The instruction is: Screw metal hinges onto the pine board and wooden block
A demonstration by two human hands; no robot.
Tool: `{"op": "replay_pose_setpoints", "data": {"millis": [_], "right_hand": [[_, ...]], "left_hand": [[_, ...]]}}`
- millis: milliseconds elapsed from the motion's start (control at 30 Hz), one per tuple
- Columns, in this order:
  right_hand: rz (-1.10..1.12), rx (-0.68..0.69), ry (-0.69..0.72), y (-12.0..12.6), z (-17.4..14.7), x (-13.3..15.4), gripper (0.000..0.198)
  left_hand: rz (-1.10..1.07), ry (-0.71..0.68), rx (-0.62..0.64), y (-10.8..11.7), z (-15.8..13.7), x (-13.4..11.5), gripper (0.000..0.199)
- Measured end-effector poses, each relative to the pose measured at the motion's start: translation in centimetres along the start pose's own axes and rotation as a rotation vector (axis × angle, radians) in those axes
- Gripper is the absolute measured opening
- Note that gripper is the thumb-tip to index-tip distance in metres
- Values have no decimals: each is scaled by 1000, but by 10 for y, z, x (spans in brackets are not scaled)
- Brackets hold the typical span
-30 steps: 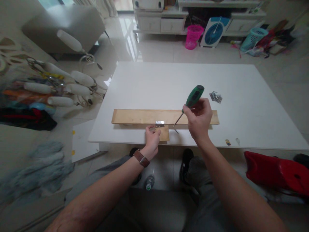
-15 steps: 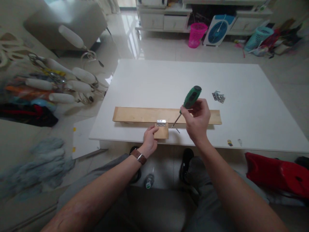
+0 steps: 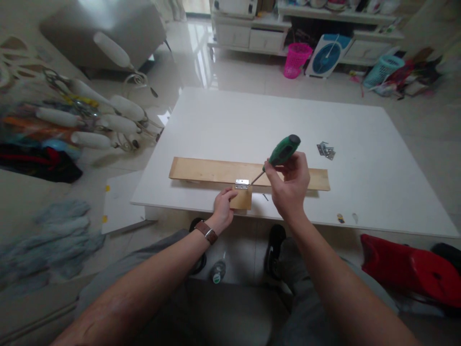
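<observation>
My left hand (image 3: 223, 206) pinches the left side of the small wooden piece (image 3: 242, 201), thumb on top, while my right hand (image 3: 291, 185) is closed around the green-handled screwdriver (image 3: 285, 150), its shaft slanting down to the right end of the metal hinge (image 3: 242, 184). I cannot tell whether the tip touches metal or wood. As far as I can judge, the work is partway: the hinge bridges the long board (image 3: 203, 169) and the small wooden piece, one leaf on each, roughly midway along the board's near edge. Whether any screw is tight is too small to make out. One loose screw (image 3: 265, 197) lies just right of the small wooden piece, so some fastening probably remains, and the pile of spare hinges (image 3: 326, 151) sits unused beyond the board's right end. All this rests on a broad white tabletop (image 3: 288, 122), with a little yellow-and-dark scrap (image 3: 340, 218) and a pale bit I can't identify (image 3: 355, 218) near its front edge. Past the far edge, on the shiny tiled floor, stand a pink basket (image 3: 297, 61), a blue-and-white fan (image 3: 326, 56) and a teal basket (image 3: 383, 71), in front of white cabinets (image 3: 266, 41). A grey sofa (image 3: 104, 36) fills the far left, a clear bottle (image 3: 218, 272) is by my feet, and something red (image 3: 403, 269) lies off to my right.
</observation>
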State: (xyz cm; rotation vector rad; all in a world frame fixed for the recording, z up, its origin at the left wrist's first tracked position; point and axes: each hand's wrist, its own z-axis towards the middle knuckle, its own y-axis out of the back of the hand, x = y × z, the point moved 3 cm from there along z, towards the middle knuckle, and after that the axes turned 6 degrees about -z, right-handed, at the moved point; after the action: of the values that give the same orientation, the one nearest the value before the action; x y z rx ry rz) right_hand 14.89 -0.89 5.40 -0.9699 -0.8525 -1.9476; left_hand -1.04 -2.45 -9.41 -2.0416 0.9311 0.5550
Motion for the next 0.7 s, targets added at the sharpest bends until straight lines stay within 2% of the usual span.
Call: {"op": "replay_pose_setpoints", "data": {"millis": [367,700], "right_hand": [[6,84,48,-1,-13,-10,28],[11,92,67,-3,-11,-11,26]], "left_hand": [[-3,-41,-32,5,2,7,33],[10,-79,-100,6,5,12,30]]}}
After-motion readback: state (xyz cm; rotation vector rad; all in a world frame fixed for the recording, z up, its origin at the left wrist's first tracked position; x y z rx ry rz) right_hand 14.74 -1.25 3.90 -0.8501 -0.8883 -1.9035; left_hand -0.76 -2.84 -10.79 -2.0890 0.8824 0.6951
